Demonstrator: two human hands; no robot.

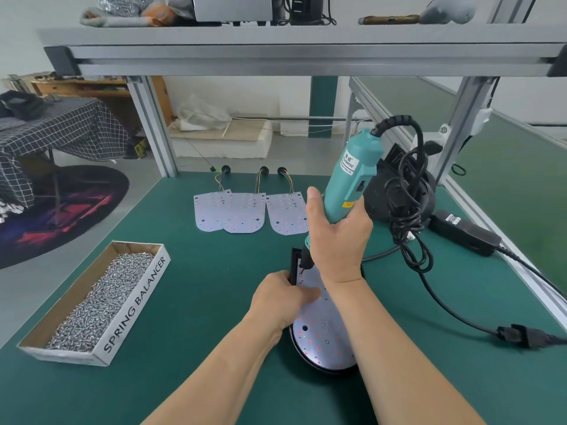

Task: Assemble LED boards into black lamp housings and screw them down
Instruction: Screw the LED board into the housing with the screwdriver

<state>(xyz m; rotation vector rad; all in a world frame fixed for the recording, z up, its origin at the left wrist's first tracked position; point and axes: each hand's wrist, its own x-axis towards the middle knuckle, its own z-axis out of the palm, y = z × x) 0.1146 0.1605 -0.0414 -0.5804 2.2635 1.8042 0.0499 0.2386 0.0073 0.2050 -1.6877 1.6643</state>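
Note:
A black lamp housing (295, 261) lies on the green mat in front of me with a silver LED board (322, 338) seated in it. My right hand (337, 237) grips a teal electric screwdriver (352, 176), held nearly upright, its bit tip down on the board's far left corner. My left hand (282, 297) rests on the housing's left edge, fingers laid on the board and thumb at the rim. Three loose LED boards (230, 214) with wire tails lie in a row farther back.
A cardboard tray of screws (101, 299) marked SPRING BALANCER sits at the left. At the right are a black stand (405, 191), the screwdriver's tangled cord (411, 222), a power adapter (463, 231) and a plug (521, 335). Aluminium frame posts rise at the bench's back corners.

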